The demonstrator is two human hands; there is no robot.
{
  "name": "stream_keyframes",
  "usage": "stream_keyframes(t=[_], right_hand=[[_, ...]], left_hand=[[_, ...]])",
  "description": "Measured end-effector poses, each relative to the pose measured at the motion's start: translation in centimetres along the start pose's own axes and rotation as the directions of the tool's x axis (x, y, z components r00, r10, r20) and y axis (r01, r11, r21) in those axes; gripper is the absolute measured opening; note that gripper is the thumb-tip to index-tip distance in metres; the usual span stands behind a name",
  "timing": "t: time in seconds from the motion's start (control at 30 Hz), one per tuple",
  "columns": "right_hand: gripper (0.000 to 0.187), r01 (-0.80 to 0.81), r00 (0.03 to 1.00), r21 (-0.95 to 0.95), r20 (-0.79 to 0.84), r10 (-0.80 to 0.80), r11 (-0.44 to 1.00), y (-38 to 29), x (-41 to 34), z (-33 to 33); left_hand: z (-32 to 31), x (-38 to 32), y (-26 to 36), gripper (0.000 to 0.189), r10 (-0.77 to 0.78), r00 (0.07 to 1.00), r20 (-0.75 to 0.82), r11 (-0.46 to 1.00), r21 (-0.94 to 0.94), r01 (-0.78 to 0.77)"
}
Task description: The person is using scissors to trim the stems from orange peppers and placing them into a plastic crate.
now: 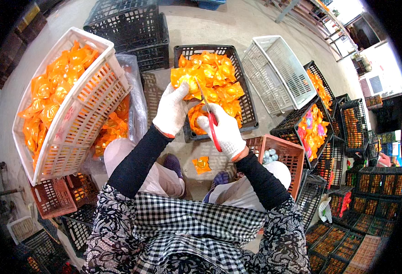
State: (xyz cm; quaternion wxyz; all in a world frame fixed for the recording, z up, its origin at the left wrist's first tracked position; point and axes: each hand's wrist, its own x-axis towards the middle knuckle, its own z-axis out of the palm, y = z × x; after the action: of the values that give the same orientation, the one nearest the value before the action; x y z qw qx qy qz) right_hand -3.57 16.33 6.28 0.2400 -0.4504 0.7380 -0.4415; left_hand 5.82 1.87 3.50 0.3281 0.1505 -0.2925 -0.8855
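My left hand, in a white knit glove, pinches an orange plastic packet with something round and yellowish inside. My right hand, gloved the same way, holds red-handled scissors; their metal blades point up to the packet's right side. Under both hands stands a black plastic crate with many orange packets. To the left, a tilted white crate holds more orange packets. One orange packet lies on the floor between my feet.
At the upper right stands a white crate. A reddish-brown crate beside my right knee holds pale bluish egg-shaped things. Black crates with orange and pink packets are at the right. Stacked black crates rise at the upper left, near clear plastic sheeting.
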Motion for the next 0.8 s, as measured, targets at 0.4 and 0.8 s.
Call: stream_keyframes(t=[0.4,0.8], right_hand=[[0.053,-0.031,0.996,-0.098,0.081,0.039,0.995,-0.2,0.3,-1.6],[0.052,0.042,0.988,-0.151,0.155,-0.018,0.988,0.7,0.5,-2.9]], left_hand=[[0.6,-0.1,1.6,0.04,-0.099,0.994,0.039,0.951,0.296,0.083],[-0.5,0.5,4.7,0.042,-0.307,0.943,0.126,0.687,0.716,0.128]])
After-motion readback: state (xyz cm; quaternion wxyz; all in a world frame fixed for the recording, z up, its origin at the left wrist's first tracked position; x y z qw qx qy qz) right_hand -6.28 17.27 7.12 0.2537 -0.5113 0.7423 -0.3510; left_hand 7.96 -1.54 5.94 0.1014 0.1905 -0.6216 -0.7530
